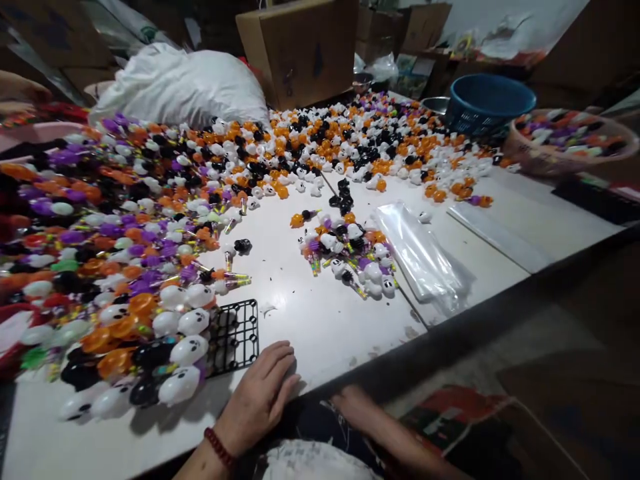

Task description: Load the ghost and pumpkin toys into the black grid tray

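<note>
My left hand (265,383), with a dark red bead bracelet (219,447) on the wrist, lies on the white tabletop near its front edge. Its fingers are stretched out and hold nothing. Just left of it is a black plastic grid rack (240,337), its left part covered by rows of small toys with white ghost heads (190,350), orange pieces (115,363) and black pieces. Smeared by motion, my right hand (355,407) is below the table edge, above my lap; its fingers cannot be made out. A small heap of mixed toys (373,270) lies farther in on the table.
Clear plastic bags (423,250) lie right of the small heap. Loose orange, white, black and purple toys (310,143) cover the left and back. Behind them are a white sack (185,83), a cardboard box (300,53), a blue basket (490,100) and a filled pink basket (535,157).
</note>
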A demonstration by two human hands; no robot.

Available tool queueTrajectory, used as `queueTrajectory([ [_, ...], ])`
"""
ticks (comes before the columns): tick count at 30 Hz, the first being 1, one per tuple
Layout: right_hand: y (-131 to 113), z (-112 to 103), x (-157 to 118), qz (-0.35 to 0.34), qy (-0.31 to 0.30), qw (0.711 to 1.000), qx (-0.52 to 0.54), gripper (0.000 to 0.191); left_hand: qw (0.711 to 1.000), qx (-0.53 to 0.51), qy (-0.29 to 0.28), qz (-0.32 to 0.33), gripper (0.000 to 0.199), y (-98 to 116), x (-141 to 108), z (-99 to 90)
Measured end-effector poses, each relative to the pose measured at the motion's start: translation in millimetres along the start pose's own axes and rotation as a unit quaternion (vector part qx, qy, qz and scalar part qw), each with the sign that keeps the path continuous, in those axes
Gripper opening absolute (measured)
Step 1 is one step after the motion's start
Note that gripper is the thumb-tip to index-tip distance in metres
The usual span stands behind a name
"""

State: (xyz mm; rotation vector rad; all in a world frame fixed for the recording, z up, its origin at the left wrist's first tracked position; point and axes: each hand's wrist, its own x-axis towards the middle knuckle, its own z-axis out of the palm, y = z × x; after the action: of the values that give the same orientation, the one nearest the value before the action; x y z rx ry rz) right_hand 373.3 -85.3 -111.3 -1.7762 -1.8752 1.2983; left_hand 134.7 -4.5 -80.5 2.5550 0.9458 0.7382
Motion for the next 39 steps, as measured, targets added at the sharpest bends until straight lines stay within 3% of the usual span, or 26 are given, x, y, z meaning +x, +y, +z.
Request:
queueTrajectory([
  [3, -12, -29, -17, -0.025, -0.002, 1.000, -0.006, 0.028, 1.000, -0.001, 0.022, 0.003, 0.025, -2, -1, 2.0],
  [6, -35, -76, -18, -0.098, 0.080, 0.987, -0.095, 0.033, 0.999, -0.007, 0.032, 0.005, 0.022, -2, 1, 2.7],
  [8, -45, -104, -1, -0.095, 0.184, 0.952, -0.227, 0.035, 0.999, -0.009, 0.042, 0.007, 0.019, 2, 2, 2.0],
  [10, -48, -121, 26, -0.031, 0.254, 0.901, -0.349, 0.031, 0.999, -0.007, 0.052, 0.014, 0.016, 8, 1, 0.5],
  [13, -44, -125, 68, 0.033, 0.267, 0.857, -0.440, 0.030, 0.998, 0.005, 0.063, 0.026, 0.013, 16, -7, -2.8],
  [16, -37, -122, 90, 0.033, 0.247, 0.851, -0.462, 0.028, 0.994, 0.042, 0.096, 0.020, 0.014, 22, -25, -7.5],
  [20, -35, -124, 92, 0.042, 0.229, 0.857, -0.459, 0.027, 0.983, 0.105, 0.152, -0.011, 0.024, 26, -59, -15.5],
  [22, -41, -120, 88, 0.044, 0.229, 0.877, -0.421, 0.027, 0.977, 0.136, 0.160, -0.046, 0.030, 25, -73, -19.0],
  [24, -51, -109, 85, 0.036, 0.228, 0.915, -0.331, 0.026, 0.970, 0.163, 0.157, -0.091, 0.035, 22, -83, -20.4],
  [26, -65, -91, 82, 0.002, 0.206, 0.960, -0.188, 0.026, 0.962, 0.183, 0.159, -0.127, 0.040, 17, -86, -18.9],
  [28, -81, -69, 81, -0.034, 0.155, 0.987, -0.020, 0.032, 0.954, 0.196, 0.172, -0.148, 0.040, 11, -85, -14.8],
  [31, -108, -33, 83, -0.051, 0.076, 0.978, 0.186, 0.050, 0.948, 0.207, 0.185, -0.158, 0.035, 6, -82, -7.9],
  [34, -129, -2, 92, -0.065, 0.037, 0.950, 0.302, 0.058, 0.945, 0.198, 0.195, -0.175, 0.035, 5, -82, -4.1],
  [37, -139, 21, 104, -0.073, 0.016, 0.940, 0.333, 0.059, 0.943, 0.190, 0.200, -0.186, 0.036, 4, -84, -3.3],
  [39, -140, 31, 111, -0.097, 0.013, 0.950, 0.298, 0.053, 0.946, 0.192, 0.194, -0.176, 0.037, 2, -86, -2.8],
])
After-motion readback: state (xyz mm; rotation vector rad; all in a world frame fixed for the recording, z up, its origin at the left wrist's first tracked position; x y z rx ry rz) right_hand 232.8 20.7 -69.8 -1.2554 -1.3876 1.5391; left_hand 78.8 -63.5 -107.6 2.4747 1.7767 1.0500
